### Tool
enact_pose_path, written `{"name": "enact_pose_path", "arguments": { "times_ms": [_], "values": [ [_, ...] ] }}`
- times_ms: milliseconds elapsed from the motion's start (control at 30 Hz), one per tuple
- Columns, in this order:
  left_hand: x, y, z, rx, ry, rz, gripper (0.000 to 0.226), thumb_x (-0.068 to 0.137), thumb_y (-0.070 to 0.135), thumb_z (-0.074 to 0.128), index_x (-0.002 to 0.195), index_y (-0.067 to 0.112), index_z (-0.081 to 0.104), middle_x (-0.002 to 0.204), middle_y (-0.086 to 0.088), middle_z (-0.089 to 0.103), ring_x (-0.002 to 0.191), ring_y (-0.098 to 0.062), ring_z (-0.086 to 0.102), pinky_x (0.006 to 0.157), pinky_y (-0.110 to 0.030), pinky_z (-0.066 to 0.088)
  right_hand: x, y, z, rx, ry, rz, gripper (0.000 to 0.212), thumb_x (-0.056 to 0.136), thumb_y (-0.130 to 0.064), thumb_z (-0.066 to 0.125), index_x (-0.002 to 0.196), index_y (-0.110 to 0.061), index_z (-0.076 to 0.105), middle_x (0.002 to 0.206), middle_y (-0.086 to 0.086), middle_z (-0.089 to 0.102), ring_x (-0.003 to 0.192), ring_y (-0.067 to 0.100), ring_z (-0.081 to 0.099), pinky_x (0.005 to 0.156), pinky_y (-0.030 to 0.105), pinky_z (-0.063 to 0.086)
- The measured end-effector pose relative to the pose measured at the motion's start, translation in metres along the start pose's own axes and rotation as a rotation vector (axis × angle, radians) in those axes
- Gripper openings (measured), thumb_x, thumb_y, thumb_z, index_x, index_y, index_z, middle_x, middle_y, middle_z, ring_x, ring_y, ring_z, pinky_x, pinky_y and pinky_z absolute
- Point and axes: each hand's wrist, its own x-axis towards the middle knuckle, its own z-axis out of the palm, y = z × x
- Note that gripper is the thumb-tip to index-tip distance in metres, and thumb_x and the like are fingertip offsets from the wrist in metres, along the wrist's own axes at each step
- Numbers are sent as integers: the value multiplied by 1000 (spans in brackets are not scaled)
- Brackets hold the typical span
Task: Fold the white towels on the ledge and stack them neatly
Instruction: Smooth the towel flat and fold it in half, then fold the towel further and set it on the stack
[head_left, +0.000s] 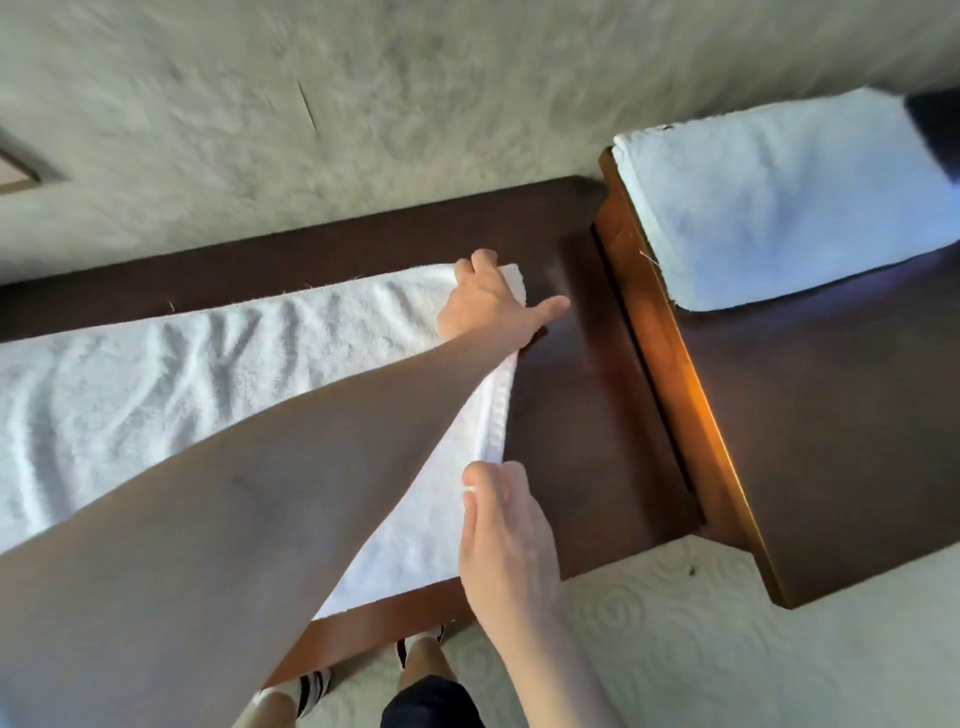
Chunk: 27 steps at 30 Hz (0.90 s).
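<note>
A white towel (156, 395) lies spread lengthwise on the dark wooden ledge (582, 415), wrinkled across its middle. My left arm crosses over it from the lower left. My left hand (485, 304) sits on the towel's far right corner with fingers curled on the cloth and thumb pointing right. My right hand (506, 525) pinches the towel's right edge near the front corner. A second white towel (779, 208) lies folded on the higher wooden surface (831, 441) to the right.
A rough plaster wall (415, 104) runs behind the ledge. A dark object (937, 130) sits at the folded towel's far right end. Pale patterned carpet (675, 649) lies below, with my feet (423, 654) against the ledge's front edge.
</note>
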Motion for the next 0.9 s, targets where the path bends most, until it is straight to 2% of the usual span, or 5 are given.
{"name": "enact_pose_path", "arguments": {
  "times_ms": [167, 333, 533, 667, 900],
  "values": [
    [17, -15, -22, 68, 105, 37, 54, 92, 27, 63, 139, 15, 39, 134, -8, 51, 117, -33, 60, 83, -38, 44, 2, -38, 6, 83, -170, -111, 49, 73, -4, 78, 110, -23, 53, 97, -2, 54, 55, 11, 55, 47, 24, 50],
    [14, -68, -90, -114, 304, -51, 32, 100, 43, 46, 116, 19, 61, 101, -8, 64, 99, -35, 63, 74, -33, 39, 1, -82, 14, 211, -221, -190, 40, 81, -8, 71, 113, -26, 55, 96, -6, 54, 57, 11, 58, 48, 19, 51],
    [-21, -181, -194, -208, 501, 45, 20, 97, 32, 58, 102, 20, 74, 83, 0, 65, 86, -25, 61, 64, -22, 33, -14, -175, 37, 282, -334, -335, 56, 70, -9, 75, 117, -29, 53, 99, -7, 56, 61, 11, 61, 47, 18, 51],
    [-54, -259, -256, -250, 608, 72, 18, 95, 30, 62, 103, 24, 77, 86, 0, 71, 82, -13, 61, 64, -19, 35, -31, -244, 60, 284, -389, -405, 44, 75, -15, 40, 114, -30, 54, 96, -7, 55, 57, 12, 57, 44, 25, 46],
    [-88, -377, -330, -378, 677, -13, 19, 90, 40, 64, 102, 35, 77, 92, 6, 78, 87, -7, 69, 80, -36, 56, -53, -350, 100, 263, -430, -557, 42, 79, -20, 36, 116, -28, 56, 97, -8, 56, 59, 11, 59, 46, 21, 45]
  ]
}}
